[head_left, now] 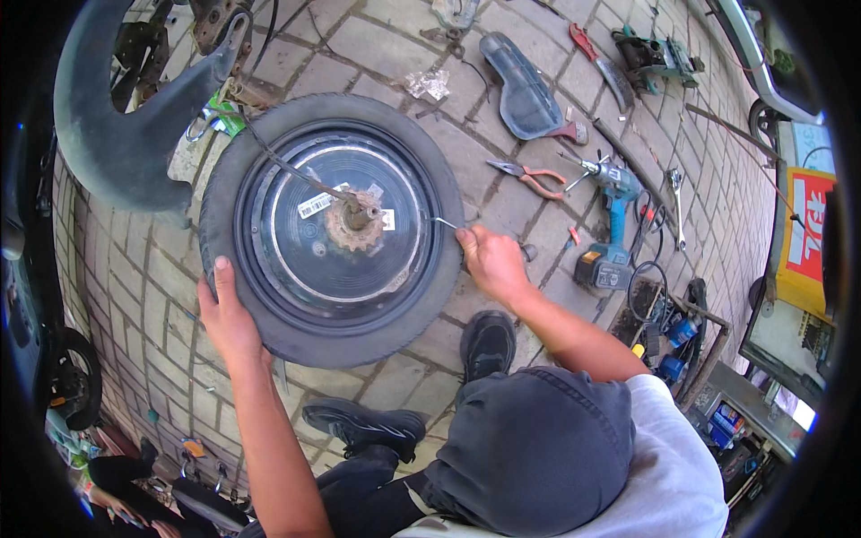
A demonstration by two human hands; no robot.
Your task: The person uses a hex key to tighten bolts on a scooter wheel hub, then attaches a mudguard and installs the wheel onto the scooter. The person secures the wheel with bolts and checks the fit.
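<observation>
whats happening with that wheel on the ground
A person crouches over a wheel lying flat on the brick paving. The left hand presses on the tyre's lower left edge, while the right hand holds a thin metal tool against the rim's right side. Pliers and a cordless drill lie nearby.

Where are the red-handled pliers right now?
In the head view, the red-handled pliers lie on the brick paving to the right of the wheel, just above the right hand and left of the teal cordless drill.
</observation>
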